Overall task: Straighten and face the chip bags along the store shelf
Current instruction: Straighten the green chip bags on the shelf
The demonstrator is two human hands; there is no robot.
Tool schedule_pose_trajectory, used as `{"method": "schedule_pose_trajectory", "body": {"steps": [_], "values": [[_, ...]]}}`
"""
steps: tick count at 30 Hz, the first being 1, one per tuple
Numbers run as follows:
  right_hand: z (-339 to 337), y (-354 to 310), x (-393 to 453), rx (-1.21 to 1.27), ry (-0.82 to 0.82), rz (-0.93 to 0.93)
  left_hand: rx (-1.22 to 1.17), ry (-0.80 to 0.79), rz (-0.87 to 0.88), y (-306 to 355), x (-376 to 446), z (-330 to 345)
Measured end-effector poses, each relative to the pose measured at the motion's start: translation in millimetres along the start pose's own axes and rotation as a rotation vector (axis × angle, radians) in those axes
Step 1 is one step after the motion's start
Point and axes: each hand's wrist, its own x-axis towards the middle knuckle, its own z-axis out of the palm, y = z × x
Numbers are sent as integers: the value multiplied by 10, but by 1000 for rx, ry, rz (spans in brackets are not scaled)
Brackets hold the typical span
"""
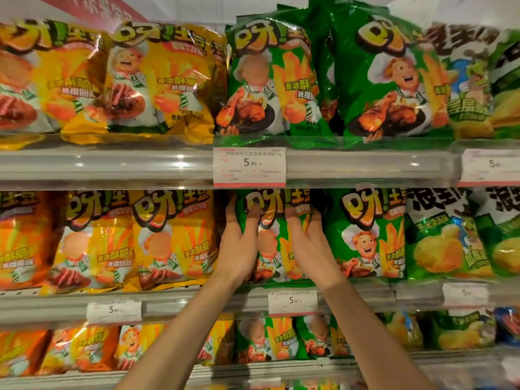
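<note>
Green chip bag stands upright on the middle shelf, held from both sides: left hand grips its left edge, thumb on the front, right hand grips the right edge. Yellow "呀!土豆" logo on front, "香浓酥脆" partly covered. Just right of the grip a matching green bag; left, yellow bags. Above the grip, price tag reads "5.90"; below, tag "5.90"
</note>
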Motion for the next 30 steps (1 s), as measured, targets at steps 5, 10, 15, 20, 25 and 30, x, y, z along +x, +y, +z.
{"method": "schedule_pose_trajectory", "body": {"steps": [5, 10, 15, 20, 25, 30], "values": [[-2, 32, 13, -26, 50, 2, 46, 27, -11, -9, -4, 76], [-45, -6, -102, -213, 70, -182, 229, 36, 123, -58, -39, -61], [-113, 116, -5, -856, 60, -630, 498, -35, 393, 51, -46, -86], [-73, 197, 123, -1036, 17, -658, 728, -136, 423, -107, 103, -75], [-218, 89, -68, -848, 11, -539, 533, -46, 343, -85, -15, -97], [-576, 208, -284, -744, 378, -762, 763, 66, 581, -86, -199, -76]]}}
